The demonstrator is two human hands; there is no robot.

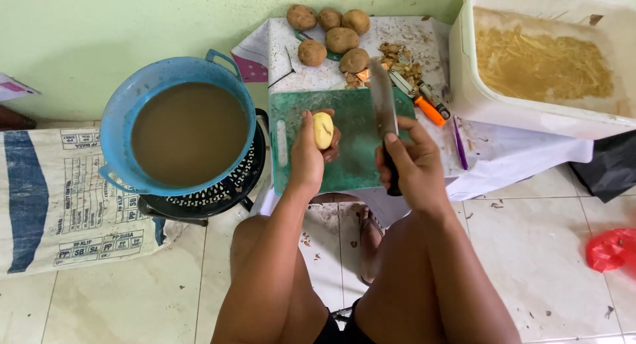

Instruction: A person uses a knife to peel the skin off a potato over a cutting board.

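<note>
left hand (309, 152) clamped on peeled potato (323, 130) above green cutting board (354, 155); right hand (414, 165) gripping knife (384, 112), blade raised.

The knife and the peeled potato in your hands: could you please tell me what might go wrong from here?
1. The left hand wraps the potato with fingers around it; the knife in the right hand could nick them.
2. The potato is held up on the board, not lying flat; it may slip.
3. The blue tub, full of murky water, sits on a stool close by; a bump could spill it.
</note>
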